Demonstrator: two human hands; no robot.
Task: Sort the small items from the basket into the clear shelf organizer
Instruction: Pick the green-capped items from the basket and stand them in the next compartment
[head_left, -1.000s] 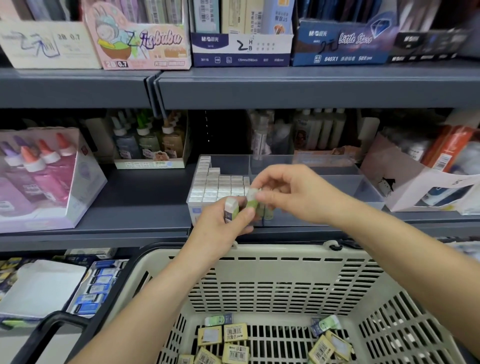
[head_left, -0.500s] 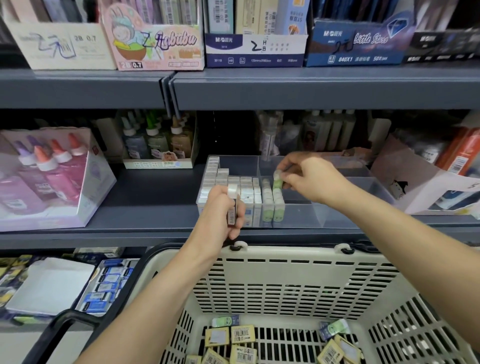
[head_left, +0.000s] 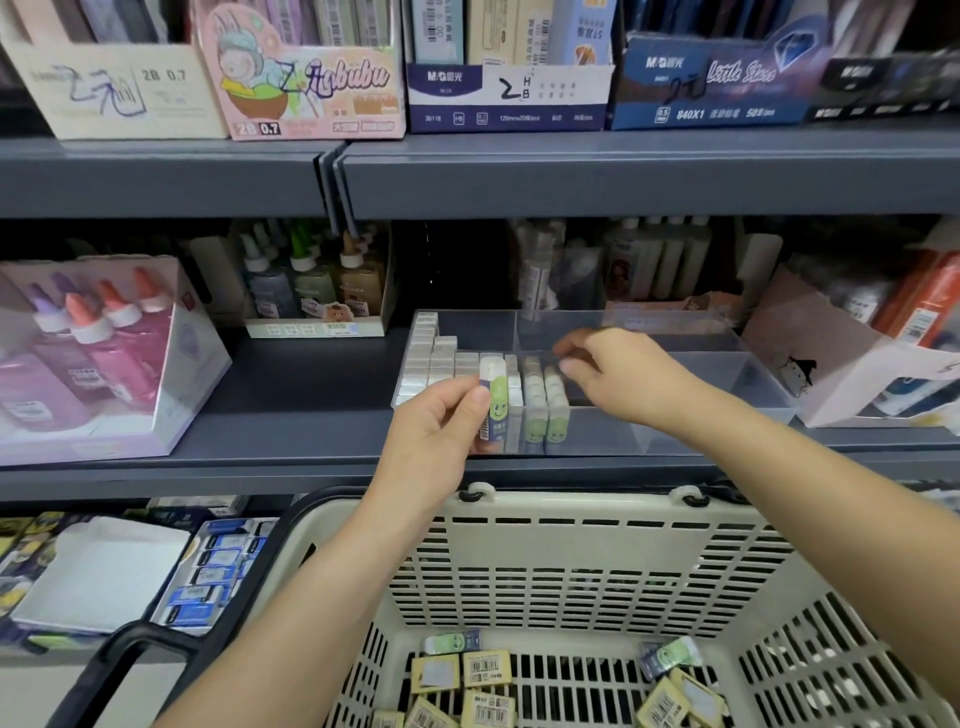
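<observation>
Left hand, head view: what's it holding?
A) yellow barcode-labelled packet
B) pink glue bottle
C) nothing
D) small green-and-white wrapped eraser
D: the left hand pinches a small green-and-white wrapped eraser upright, just in front of the clear plastic shelf organizer. The yellow barcode-labelled packets lie in the cream plastic basket.

Two bare forearms, in view from near the elbow down, bare left hand (head_left: 435, 434), bare right hand (head_left: 626, 375), slender fingers, short plain thumbnail on the left.
</observation>
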